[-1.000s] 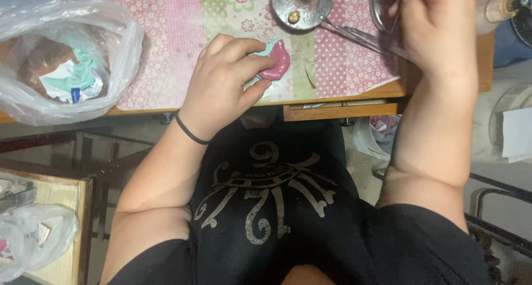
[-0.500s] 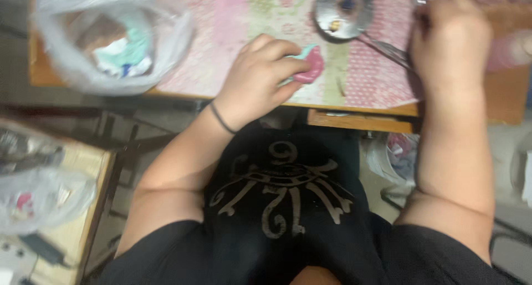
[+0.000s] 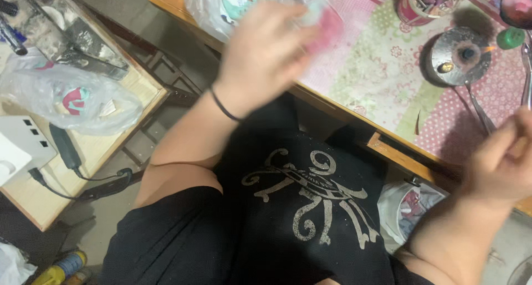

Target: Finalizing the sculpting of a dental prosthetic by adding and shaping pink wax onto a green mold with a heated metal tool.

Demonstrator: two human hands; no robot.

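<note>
My left hand is raised over the near edge of the table and blurred. Its fingers are closed on a small pink and teal piece, close to a clear plastic bag on the table. My right hand is by the table's front edge at the right, also blurred. It grips thin metal tweezers that reach towards a round metal burner with a small flame. A black band is on my left wrist.
A pink and green patterned mat covers the wooden table. A red can of tools and a green cap stand at the back. A low side table at the left carries a plastic bag, a white power strip and a black adapter.
The view has swung left and tilted. My left hand has lifted the pink and teal piece off the mat towards the plastic bag. My right hand has drawn back from the burner.
</note>
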